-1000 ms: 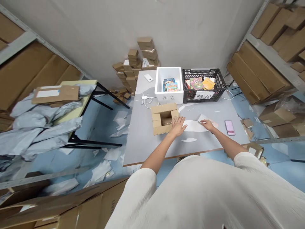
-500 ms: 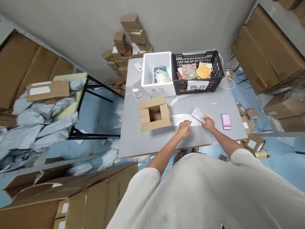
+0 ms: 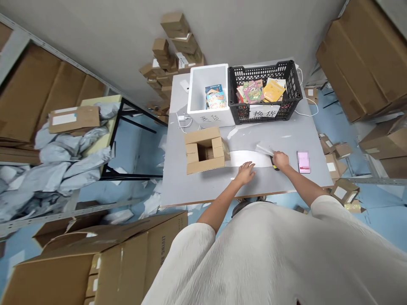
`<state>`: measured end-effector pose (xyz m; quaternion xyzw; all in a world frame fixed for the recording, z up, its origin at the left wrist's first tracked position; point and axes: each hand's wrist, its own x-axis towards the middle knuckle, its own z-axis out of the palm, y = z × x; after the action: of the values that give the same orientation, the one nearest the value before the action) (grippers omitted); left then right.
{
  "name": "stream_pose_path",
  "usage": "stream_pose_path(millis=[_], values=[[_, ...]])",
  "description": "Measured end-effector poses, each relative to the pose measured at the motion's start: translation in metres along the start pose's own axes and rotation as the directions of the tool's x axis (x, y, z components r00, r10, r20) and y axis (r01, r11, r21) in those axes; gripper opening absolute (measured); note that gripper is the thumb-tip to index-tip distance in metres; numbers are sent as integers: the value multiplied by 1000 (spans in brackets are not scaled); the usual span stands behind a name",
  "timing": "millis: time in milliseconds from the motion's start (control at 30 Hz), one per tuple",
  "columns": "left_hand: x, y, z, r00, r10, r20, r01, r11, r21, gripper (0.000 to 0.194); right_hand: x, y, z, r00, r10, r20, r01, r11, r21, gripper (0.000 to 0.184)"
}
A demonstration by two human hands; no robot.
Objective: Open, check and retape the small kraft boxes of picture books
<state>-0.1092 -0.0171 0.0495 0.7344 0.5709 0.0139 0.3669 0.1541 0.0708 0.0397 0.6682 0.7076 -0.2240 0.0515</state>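
Observation:
My left hand [image 3: 246,173] rests with fingers apart on the front edge of a long white sheet [image 3: 248,158] lying on the table. To its right, my right hand [image 3: 281,160] is closed on a thin, flat white packet [image 3: 264,148], now tilted nearly edge-on over the sheet's right end. A small black-and-yellow object [image 3: 274,164] shows beside the right fingers; its kind is unclear, being partly covered by the hand. Left of the sheet stands an open cardboard box [image 3: 204,165] with its flaps folded out. A pink, phone-like object [image 3: 304,162] lies right of my right hand.
Behind the sheet stand a white foam box [image 3: 208,118] and a black plastic crate [image 3: 264,114], both with booklets inside. Stacked cartons [image 3: 175,26] lean by the wall. Grey mailing bags [image 3: 81,165] fill the left table. A large carton [image 3: 140,258] is at lower left.
My right hand has tipped the white packet from lying flatter to nearly edge-on, and the black-and-yellow object has come into sight. My left hand stays on the sheet. The camera view has shifted slightly.

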Motion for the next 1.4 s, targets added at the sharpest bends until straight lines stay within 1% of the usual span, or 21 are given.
stream_pose_path(millis=[100, 133, 200, 233, 300, 367, 400, 433, 567, 667, 800, 900, 967, 1000, 1067, 1100, 1133, 1200, 1300, 1367, 1400], values=[[6, -1, -3, 999, 7, -41, -8, 999, -35, 58, -1, -8, -22, 995, -51, -86, 55, 997, 50, 42], [8, -2, -3, 997, 1, -75, -6, 998, -59, 59, -1, -12, -27, 990, -92, -105, 98, 993, 60, 42], [11, -4, -1, 981, -43, -188, 15, 989, -146, 65, -2, -23, -32, 974, -191, -121, 199, 978, 56, 43], [12, -5, 0, 962, -87, -258, 32, 977, -210, 70, -3, -29, -32, 964, -239, -120, 246, 968, 43, 43], [12, -7, 5, 900, -204, -386, 56, 931, -362, 79, -4, -40, -26, 944, -314, -104, 317, 948, 9, 41], [11, -10, 9, 836, -317, -447, 68, 870, -489, 85, -6, -49, -17, 928, -364, -81, 364, 931, -20, 40], [10, -11, 10, 819, -360, -448, 80, 844, -531, 86, -7, -52, -11, 922, -381, -69, 380, 925, -31, 39], [8, -13, 11, 813, -392, -431, 102, 824, -558, 85, -8, -54, -5, 918, -394, -56, 392, 919, -41, 39], [-5, -22, 14, 831, -474, -293, 241, 779, -579, 79, -15, -56, 15, 897, -441, 4, 440, 894, -86, 39], [-17, -28, 19, 832, -495, -252, 279, 765, -580, 74, -22, -53, 25, 875, -481, 46, 484, 868, -113, 41], [-25, -33, 27, 850, -472, -234, 239, 741, -627, 42, -32, -47, 32, 879, -471, 77, 477, 873, -105, 42], [-21, -34, 32, 833, -516, -201, 230, 653, -722, 28, -37, -42, 31, 891, -449, 74, 454, 888, -72, 37], [-15, -33, 34, 815, -556, -160, 234, 570, -788, 24, -38, -40, 28, 906, -421, 47, 424, 904, -54, 32], [-11, -33, 35, 810, -569, -140, 234, 533, -813, 22, -38, -40, 27, 918, -397, 12, 398, 916, -49, 31], [-4, -33, 35, 806, -580, -119, 218, 477, -851, 21, -38, -40, 23, 940, -327, -94, 326, 945, -27, 33], [-1, -33, 36, 806, -579, -125, 201, 466, -862, 23, -37, -41, 23, 948, -284, -145, 287, 958, -2, 35], [2, -33, 36, 808, -572, -140, 182, 470, -864, 28, -38, -42, 23, 954, -243, -179, 252, 967, 32, 38], [7, -33, 36, 820, -539, -191, 145, 519, -842, 42, -39, -43, 25, 966, -181, -182, 202, 974, 103, 40], [8, -34, 38, 854, -456, -250, 128, 650, -749, 75, -47, -42, 34, 983, -147, -108, 160, 980, 122, 37], [5, -34, 40, 866, -423, -268, 146, 725, -673, 96, -52, -41, 42, 985, -164, -51, 168, 981, 92, 37], [2, -35, 41, 867, -414, -277, 158, 756, -636, 102, -54, -40, 45, 985, -173, -15, 173, 982, 77, 38]])
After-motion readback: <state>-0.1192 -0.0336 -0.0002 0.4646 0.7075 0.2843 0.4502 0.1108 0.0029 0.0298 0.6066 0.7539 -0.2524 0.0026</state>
